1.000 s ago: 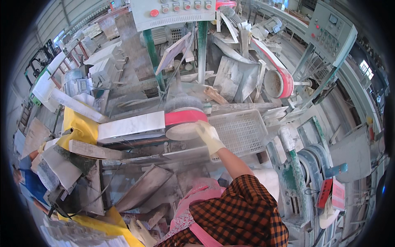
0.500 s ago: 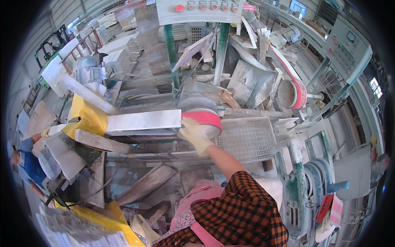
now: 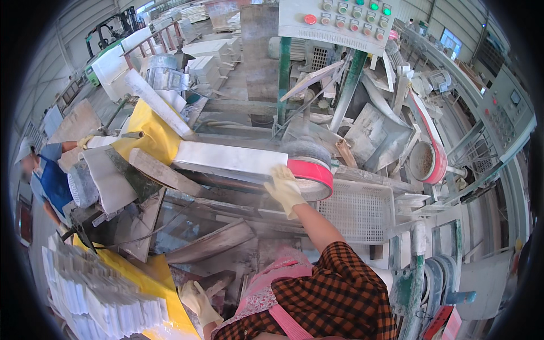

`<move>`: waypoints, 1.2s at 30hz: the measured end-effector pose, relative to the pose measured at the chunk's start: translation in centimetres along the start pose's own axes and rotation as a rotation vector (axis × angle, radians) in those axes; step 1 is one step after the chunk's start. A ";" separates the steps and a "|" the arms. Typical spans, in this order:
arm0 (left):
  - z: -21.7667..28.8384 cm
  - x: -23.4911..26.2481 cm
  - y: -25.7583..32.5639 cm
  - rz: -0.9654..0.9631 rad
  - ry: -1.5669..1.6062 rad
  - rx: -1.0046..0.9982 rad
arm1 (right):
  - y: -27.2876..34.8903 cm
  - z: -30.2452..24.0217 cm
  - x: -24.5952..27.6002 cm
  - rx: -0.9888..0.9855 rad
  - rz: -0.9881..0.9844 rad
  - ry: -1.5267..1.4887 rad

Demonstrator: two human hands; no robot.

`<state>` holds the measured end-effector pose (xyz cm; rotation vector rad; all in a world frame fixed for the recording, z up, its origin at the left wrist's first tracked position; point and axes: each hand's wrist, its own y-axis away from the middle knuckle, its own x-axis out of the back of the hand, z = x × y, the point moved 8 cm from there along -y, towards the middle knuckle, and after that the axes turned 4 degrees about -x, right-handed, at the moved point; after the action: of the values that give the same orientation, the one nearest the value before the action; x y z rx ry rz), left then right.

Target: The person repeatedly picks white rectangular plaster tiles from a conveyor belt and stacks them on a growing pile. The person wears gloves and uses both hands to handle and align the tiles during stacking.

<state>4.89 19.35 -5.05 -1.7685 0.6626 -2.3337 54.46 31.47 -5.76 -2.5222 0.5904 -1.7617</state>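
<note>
A long white stone strip lies along the machine, its right end next to a roller wrapped in a red belt. My right hand, in a pale cream glove, has its fingers stretched out against the front of the strip's right end, just left of the red belt. Low in the head view, my left hand wears a similar glove. Its fingers are loosely extended and no object shows in them. Beside it are a yellow sheet and a stack of thin white slabs.
A co-worker in blue stands at the strip's far left end, one gloved hand near it. A white perforated crate sits right of the roller. A control panel stands ahead. Another red-belted roller and scrap boards lie around.
The view has turned left, so the scene sits farther right and lower. My right hand has shifted slightly left, off the red belt's front and onto the strip's end. My left hand shows more fully.
</note>
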 end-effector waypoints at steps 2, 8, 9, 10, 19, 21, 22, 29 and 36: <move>0.9 0.5 0.0 0.077 -0.048 -0.114 | 0.4 -0.3 0.2 0.012 -0.006 0.041; 0.3 -1.3 0.0 -0.061 -0.002 -0.125 | 2.1 -1.1 2.3 0.000 0.084 0.053; -0.1 -1.7 0.2 -0.092 -0.027 -0.085 | 2.1 -0.9 2.0 -0.025 0.028 0.098; -0.2 -1.6 0.3 -0.048 0.014 -0.080 | 2.2 -1.0 2.2 -0.015 0.034 0.115; -0.3 -1.5 0.7 0.041 0.049 -0.060 | 1.8 -0.1 1.7 -0.013 0.042 0.069; -0.1 -1.3 0.6 0.038 0.047 -0.059 | 1.9 0.0 1.6 -0.010 0.056 0.066; 0.0 -1.0 0.4 0.040 0.051 -0.057 | 1.9 0.1 1.6 -0.008 0.065 0.070; 2.7 0.8 -0.8 -0.045 -0.018 -0.096 | 1.8 1.0 1.0 -0.022 0.074 0.034; 3.4 1.3 -1.1 -0.076 -0.026 -0.100 | 2.2 1.1 1.7 -0.001 0.108 0.049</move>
<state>7.83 18.95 -2.76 -1.8950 0.7326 -2.3598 55.27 28.64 -5.07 -2.4040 0.7150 -1.7913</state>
